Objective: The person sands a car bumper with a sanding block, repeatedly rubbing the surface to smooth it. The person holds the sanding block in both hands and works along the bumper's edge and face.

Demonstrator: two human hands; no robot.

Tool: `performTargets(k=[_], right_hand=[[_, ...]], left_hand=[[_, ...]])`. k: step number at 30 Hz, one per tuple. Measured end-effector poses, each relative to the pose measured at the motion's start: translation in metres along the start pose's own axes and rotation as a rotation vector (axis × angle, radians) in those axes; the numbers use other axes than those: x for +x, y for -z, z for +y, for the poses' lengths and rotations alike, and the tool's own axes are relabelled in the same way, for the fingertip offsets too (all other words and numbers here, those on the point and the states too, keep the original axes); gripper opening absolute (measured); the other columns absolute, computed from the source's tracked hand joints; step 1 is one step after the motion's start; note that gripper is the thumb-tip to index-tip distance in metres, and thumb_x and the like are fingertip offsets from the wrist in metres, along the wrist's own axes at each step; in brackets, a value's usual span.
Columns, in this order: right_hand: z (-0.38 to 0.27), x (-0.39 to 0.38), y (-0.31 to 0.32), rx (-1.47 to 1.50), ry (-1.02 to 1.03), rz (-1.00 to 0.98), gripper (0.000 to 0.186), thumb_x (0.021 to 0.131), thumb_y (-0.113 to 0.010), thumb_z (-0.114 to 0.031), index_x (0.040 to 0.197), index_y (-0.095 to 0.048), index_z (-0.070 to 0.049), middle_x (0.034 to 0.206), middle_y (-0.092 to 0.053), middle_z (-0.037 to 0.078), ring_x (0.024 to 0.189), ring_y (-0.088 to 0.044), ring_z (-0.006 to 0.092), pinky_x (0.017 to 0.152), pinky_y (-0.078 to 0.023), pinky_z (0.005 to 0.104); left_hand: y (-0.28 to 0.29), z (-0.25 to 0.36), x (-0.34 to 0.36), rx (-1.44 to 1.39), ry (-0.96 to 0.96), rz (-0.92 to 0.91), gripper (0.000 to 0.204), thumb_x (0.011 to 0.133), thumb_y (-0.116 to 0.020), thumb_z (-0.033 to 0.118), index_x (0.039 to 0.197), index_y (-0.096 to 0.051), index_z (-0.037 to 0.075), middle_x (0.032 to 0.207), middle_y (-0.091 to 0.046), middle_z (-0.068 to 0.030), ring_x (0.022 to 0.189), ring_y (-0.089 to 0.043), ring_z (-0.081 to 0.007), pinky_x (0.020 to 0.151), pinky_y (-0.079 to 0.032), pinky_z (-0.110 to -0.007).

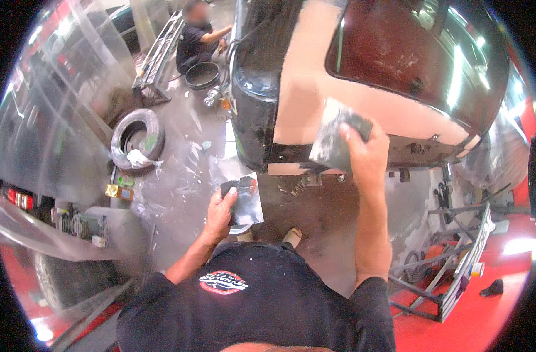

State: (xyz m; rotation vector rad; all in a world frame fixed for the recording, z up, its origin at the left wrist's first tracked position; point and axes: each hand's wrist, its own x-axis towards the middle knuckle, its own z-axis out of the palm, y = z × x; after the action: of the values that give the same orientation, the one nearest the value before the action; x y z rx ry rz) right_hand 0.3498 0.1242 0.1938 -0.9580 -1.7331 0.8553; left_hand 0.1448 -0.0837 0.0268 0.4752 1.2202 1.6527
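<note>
My right hand grips a wide flat filler spreader, thumb on its dark back. The spreader lies over the beige filler-coated panel of a black vehicle; whether its edge touches the panel, I cannot tell. Lower and to the left, my left hand is closed on a second flat spreader, grey with a dark grip edge. That one is held away from the vehicle, above the floor. Beige coating surrounds the dark window and runs along the lower panel.
A tyre lies on the floor at left, near hanging plastic sheeting. Beyond it, a person crouches beside the vehicle, near a black round tub. Metal frame stands occupy the lower right, on red floor.
</note>
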Motion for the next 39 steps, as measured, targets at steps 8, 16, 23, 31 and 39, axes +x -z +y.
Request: performTargets(k=[8,16,23,31,39], right_hand=[[-0.058,0.131,-0.054,-0.42,0.543,-0.027,0.034,0.08,-0.063,-0.024,0.099,-0.068,0.004,0.09,-0.07,0.027,0.088,-0.069,0.0419,0.08,-0.054,0.0438],[-0.048,0.149,-0.075,-0.67,0.523,-0.173,0.033,0.077,-0.057,-0.018,0.096,-0.068,0.006,0.093,-0.067,0.033,0.093,-0.067,0.0456,0.087,-0.052,0.0494],[-0.047,0.143,-0.081,-0.765,0.485,-0.233,0.034,0.078,-0.059,-0.016,0.105,-0.07,0.002,0.097,-0.069,0.029,0.096,-0.067,0.0429,0.089,-0.052,0.0446],[-0.044,0.122,-0.095,-0.657,0.406,-0.29,0.031,0.074,-0.058,-0.012,0.098,-0.071,0.002,0.091,-0.068,0.031,0.091,-0.067,0.0456,0.085,-0.053,0.0487],[-0.019,0.115,-0.098,-0.726,0.452,-0.308,0.027,0.076,-0.059,-0.013,0.095,-0.07,0.003,0.089,-0.067,0.03,0.088,-0.068,0.0445,0.082,-0.054,0.0489]], left_hand=[[0.026,-0.021,-0.021,-0.036,0.001,0.12,0.026,0.102,-0.053,0.017,0.122,-0.059,0.003,0.111,-0.066,-0.0028,0.098,-0.06,-0.0111,0.087,-0.049,-0.029],[0.036,-0.018,-0.025,0.016,0.025,0.155,0.027,0.101,-0.053,0.016,0.124,-0.059,0.003,0.112,-0.065,-0.0027,0.1,-0.059,-0.0118,0.09,-0.048,-0.03],[0.028,-0.017,-0.021,-0.029,0.058,0.107,0.024,0.102,-0.053,0.019,0.119,-0.061,0.003,0.11,-0.065,-0.0013,0.098,-0.057,-0.0099,0.089,-0.046,-0.028],[0.032,-0.03,-0.015,-0.036,0.047,0.063,0.024,0.102,-0.053,0.019,0.118,-0.061,0.003,0.108,-0.064,-0.0003,0.096,-0.056,-0.0089,0.088,-0.045,-0.028],[0.042,-0.026,-0.015,-0.005,0.054,0.094,0.026,0.102,-0.053,0.019,0.12,-0.062,0.003,0.11,-0.064,-0.0006,0.097,-0.057,-0.0099,0.089,-0.045,-0.028]])
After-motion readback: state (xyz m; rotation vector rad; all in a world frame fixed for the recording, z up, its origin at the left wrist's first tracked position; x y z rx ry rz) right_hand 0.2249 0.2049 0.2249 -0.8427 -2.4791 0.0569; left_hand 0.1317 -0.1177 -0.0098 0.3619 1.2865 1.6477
